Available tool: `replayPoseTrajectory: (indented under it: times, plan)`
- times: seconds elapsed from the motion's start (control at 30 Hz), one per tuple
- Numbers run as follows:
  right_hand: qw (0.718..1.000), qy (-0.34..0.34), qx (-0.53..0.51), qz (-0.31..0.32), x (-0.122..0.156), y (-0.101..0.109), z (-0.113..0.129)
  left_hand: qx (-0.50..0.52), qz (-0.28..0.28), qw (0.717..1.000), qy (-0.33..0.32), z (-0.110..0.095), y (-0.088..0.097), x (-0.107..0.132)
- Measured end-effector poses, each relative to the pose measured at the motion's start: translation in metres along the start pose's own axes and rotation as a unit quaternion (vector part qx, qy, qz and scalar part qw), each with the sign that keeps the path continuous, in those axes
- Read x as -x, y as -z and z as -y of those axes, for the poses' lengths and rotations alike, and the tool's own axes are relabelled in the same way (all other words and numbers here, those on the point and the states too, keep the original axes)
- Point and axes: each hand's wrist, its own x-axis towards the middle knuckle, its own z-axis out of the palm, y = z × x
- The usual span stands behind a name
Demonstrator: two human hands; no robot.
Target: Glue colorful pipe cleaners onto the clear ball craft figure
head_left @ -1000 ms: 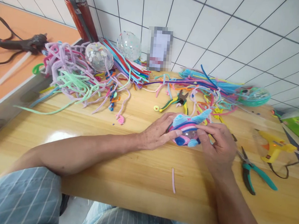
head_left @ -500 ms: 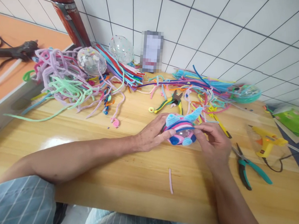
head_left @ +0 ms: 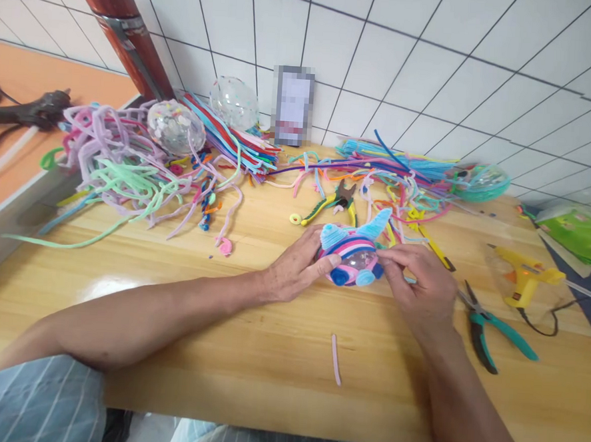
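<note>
A clear plastic ball (head_left: pixel 359 259) wrapped in pink, white and blue pipe cleaners is held just above the table. Two light-blue ear-like points (head_left: pixel 375 227) stick up from its top, and blue discs (head_left: pixel 341 276) sit along its lower front. My left hand (head_left: pixel 300 264) grips the ball from the left, thumb across its front. At the ball's right edge, my right hand (head_left: pixel 417 275) pinches the end of a blue pipe cleaner (head_left: pixel 359 243) running round the ball; the fingertips hide that end. On the table nearer me lies a short pink pipe cleaner piece (head_left: pixel 336 360).
Teal-handled pliers (head_left: pixel 494 330) and a yellow glue gun (head_left: pixel 527 275) lie right. Yellow-green pliers (head_left: pixel 334 202) lie behind the ball. Heaped pipe cleaners (head_left: pixel 123 164), a confetti ball (head_left: pixel 176 127), a red flask (head_left: pixel 129 37) and a phone (head_left: pixel 293 107) stand at the back.
My right fingers have drawn closer against the ball's right edge, and the blue pipe cleaner lies nearer its surface. The view has shifted slightly.
</note>
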Motion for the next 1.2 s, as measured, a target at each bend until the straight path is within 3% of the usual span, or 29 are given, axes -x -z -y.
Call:
replayPoseTrajectory:
  times: [0.47, 0.87, 1.2]
  plan:
    - [0.999, 0.023, -0.017, 0.026, 0.0001, 0.0015, -0.006, -0.007, -0.007, 1.0, 0.0, 0.0018, -0.0012, 0.0012]
    - [0.998, -0.016, -0.04, 0.049, 0.0009, 0.003, 0.0007, -0.002, 0.016, 1.0, -0.006, 0.0009, 0.0027, 0.0009]
    - [0.976, -0.175, -0.105, 0.081, 0.0022, 0.0014, -0.0089, -0.035, 0.023, 0.999, -0.005, 0.0037, 0.0029, 0.002]
